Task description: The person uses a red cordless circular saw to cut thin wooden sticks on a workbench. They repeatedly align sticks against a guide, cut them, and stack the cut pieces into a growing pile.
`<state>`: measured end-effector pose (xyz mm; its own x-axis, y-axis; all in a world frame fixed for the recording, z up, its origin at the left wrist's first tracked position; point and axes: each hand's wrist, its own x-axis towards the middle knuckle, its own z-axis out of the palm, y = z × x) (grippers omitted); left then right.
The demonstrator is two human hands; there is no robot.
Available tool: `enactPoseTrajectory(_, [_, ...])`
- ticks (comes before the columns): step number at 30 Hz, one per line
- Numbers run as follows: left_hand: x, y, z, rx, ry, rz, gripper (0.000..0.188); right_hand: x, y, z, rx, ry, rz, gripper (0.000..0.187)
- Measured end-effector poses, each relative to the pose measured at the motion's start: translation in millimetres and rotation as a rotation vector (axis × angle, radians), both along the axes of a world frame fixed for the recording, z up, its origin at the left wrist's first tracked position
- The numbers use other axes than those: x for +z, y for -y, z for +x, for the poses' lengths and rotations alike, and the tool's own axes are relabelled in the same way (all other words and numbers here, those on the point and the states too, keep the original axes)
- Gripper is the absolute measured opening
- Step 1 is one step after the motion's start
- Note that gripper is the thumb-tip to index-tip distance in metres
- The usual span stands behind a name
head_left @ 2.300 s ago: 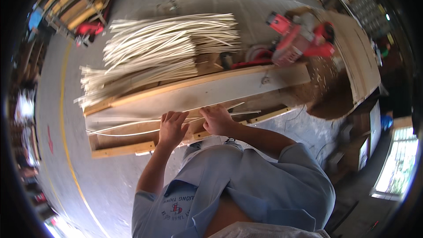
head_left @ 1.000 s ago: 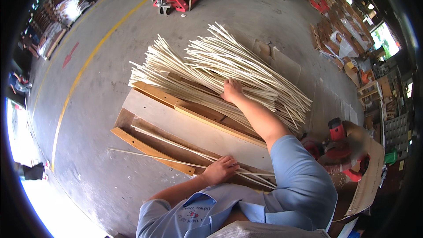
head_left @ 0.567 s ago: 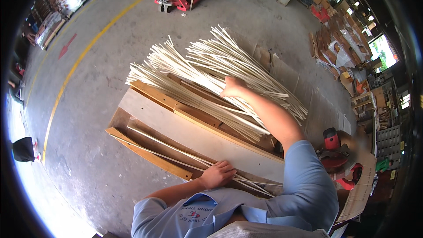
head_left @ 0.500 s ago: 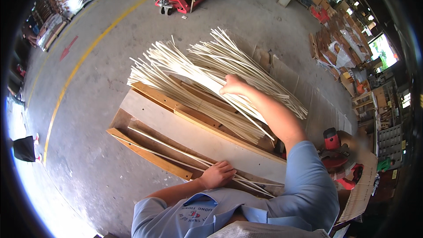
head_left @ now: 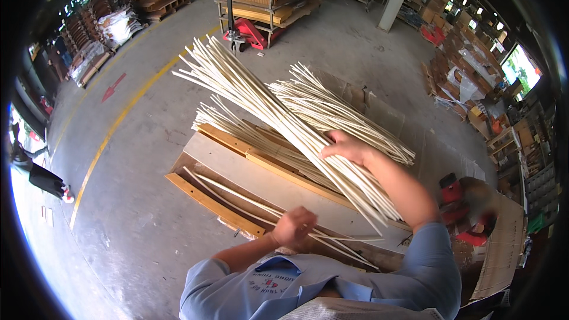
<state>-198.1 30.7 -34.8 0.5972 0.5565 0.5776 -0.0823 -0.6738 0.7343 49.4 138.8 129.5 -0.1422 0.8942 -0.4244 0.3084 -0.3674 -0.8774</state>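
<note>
My right hand (head_left: pixel 349 148) is closed around a thick bundle of long pale cane rods (head_left: pixel 267 98), thumb over the top. The bundle hangs slantwise above the bench, its far ends fanning out to the upper left. My left hand (head_left: pixel 295 226) hovers over the near trough, its fingers curled but smeared by motion. Below it, a few loose rods (head_left: pixel 228 188) lie lengthwise in the trough. Another pile of rods (head_left: pixel 344 104) lies beyond the held bundle, and more rods (head_left: pixel 216 115) rest behind the wooden rail (head_left: pixel 284 167), partly hidden.
A curved wooden strip (head_left: pixel 216 204) edges the near side of the bench. To the right sits a red power tool (head_left: pixel 453 192) beside a cardboard sheet (head_left: pixel 501 249). A red pallet jack (head_left: pixel 246 32) stands at a loaded rack ahead. Someone in dark clothes (head_left: pixel 38 169) is at far left.
My right hand has lifted the rod bundle off the bench pile and brought it nearer and to the right. My left hand has risen from the near rods. The view has tilted up.
</note>
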Motion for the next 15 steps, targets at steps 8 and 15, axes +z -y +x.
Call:
enactPoseTrajectory(8, [129, -29, -10, 0.654, 0.263, -0.011, 0.015, 8, 138, -15, -0.023, 0.009, 0.095, 0.075])
enactPoseTrajectory(15, [114, 41, 40, 0.503, 0.204, -0.192, 0.018, -18, 260, 9, -0.123, 0.632, 0.416, 0.067])
